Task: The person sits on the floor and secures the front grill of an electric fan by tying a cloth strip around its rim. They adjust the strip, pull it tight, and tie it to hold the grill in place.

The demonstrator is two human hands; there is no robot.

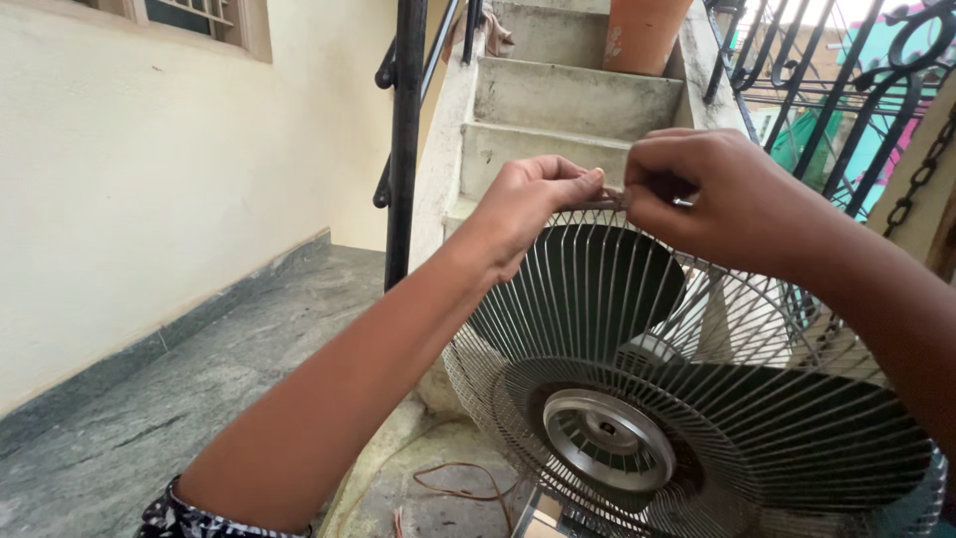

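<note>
At top of fan grill [637, 329], by the steps [558, 110]: left hand [533, 199] and right hand [697, 194] pinching the rim, fingers [588, 182] clenched on a small clip. Grill on fan, blades behind. Clip not done yet.

1. The round grey wire fan guard [697, 399] runs off the bottom and right edges, so its lower rim is cut off;
2. the dark green fan blades [588, 289] show only in slices behind the wires;
3. the right hand [697, 194] covers whatever small piece its fingertips pinch at the guard's top rim; too small to tell;
4. the terracotta-coloured cylinder [642, 35] on the concrete steps [568, 100] is cropped by the top edge;
5. the thin reddish wire [458, 483] on the floor leaves the frame below.
</note>
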